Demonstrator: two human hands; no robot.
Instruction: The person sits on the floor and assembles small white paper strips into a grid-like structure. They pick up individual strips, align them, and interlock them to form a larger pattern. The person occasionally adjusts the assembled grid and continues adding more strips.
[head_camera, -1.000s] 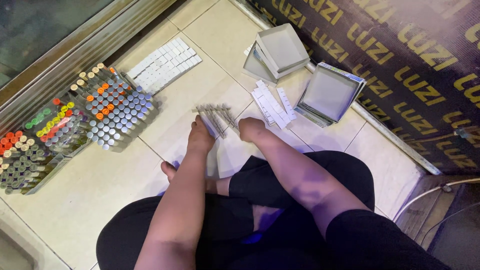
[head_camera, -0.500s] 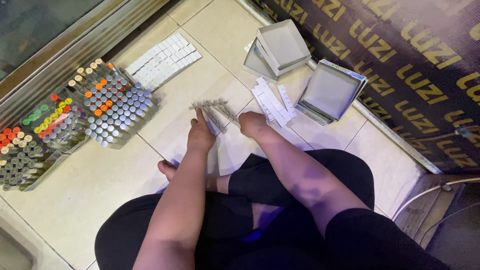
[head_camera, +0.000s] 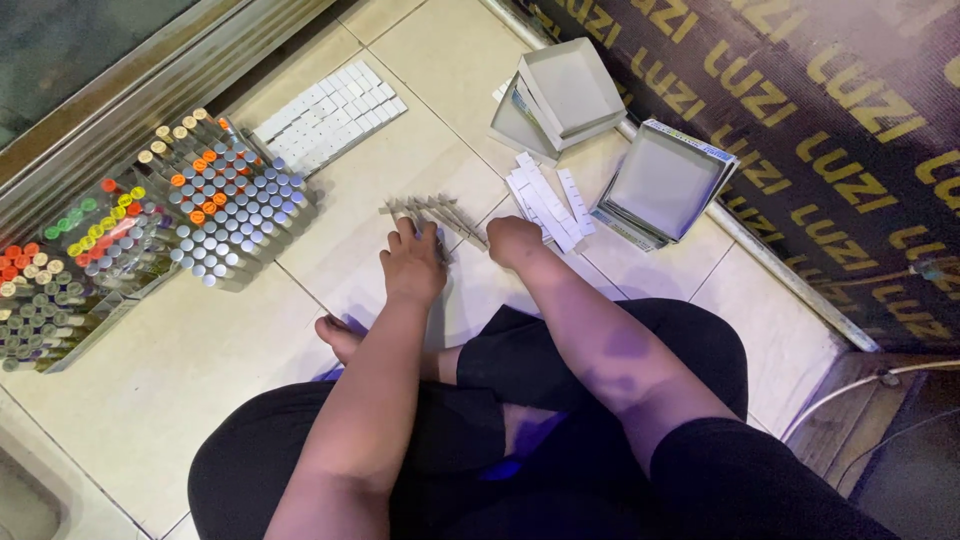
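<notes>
Pressing down with curled fingers, the left hand (head_camera: 412, 265) and right hand (head_camera: 515, 240) are gathering a fanned row of flat grey strips (head_camera: 435, 212) on the tiled floor (head_camera: 420, 150), probably squaring them toward the white strips (head_camera: 545, 200) at two o'clock.

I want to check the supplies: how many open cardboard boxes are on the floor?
2. One open grey box lies at the top, by the dark printed wall. The other box lies right of the white strips. Others may be hidden.
</notes>
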